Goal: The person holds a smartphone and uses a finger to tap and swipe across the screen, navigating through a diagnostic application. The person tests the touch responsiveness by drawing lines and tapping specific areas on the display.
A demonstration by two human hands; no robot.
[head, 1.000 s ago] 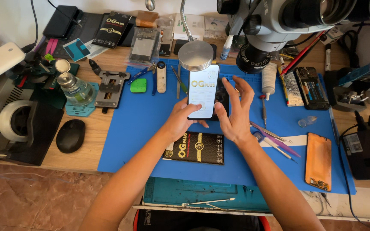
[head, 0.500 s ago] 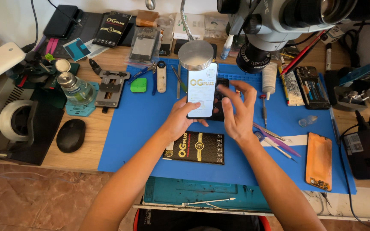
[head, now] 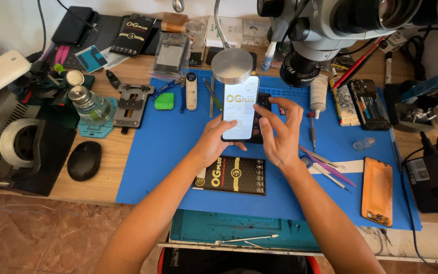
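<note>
A white rectangular sheet [head: 240, 107] is held from below by the left hand [head: 214, 144], its fingers closed on the lower edge; its long axis runs away from the body, above the blue mat [head: 158, 152]. The right hand [head: 279, 136] is spread open just to its right, holding nothing. A black flat package [head: 231, 175] with gold lettering lies nearer the body on the tabletop [head: 51, 190].

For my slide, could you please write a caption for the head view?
Left hand holds a white-faced phone above the blue mat; right hand touches its edge.
</note>
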